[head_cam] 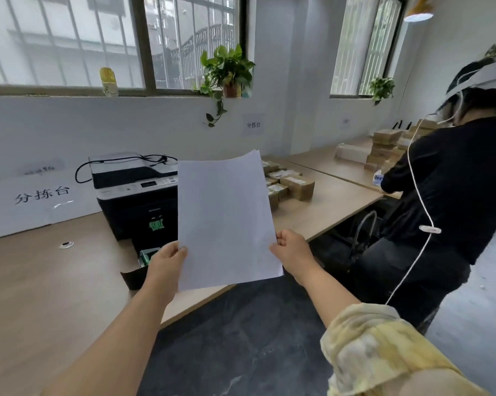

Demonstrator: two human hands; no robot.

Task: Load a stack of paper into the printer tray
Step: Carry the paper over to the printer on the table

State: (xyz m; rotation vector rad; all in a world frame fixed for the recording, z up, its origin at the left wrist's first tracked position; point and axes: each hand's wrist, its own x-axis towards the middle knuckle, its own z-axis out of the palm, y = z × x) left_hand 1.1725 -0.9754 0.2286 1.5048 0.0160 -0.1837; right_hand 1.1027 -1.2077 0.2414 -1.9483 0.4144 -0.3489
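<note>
Both hands pinch a thin stack of white paper sheets (pixel 226 221) by its side edges, left hand (pixel 166 261) and right hand (pixel 292 250), upright above the wooden tabletop (pixel 55 281). The black-and-white printer (pixel 135 195) stands behind; its black pulled-out tray (pixel 134 277) appears unloaded, so insertion remains.

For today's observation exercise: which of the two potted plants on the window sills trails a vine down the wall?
The larger potted plant, on the sill above the printer.
</note>
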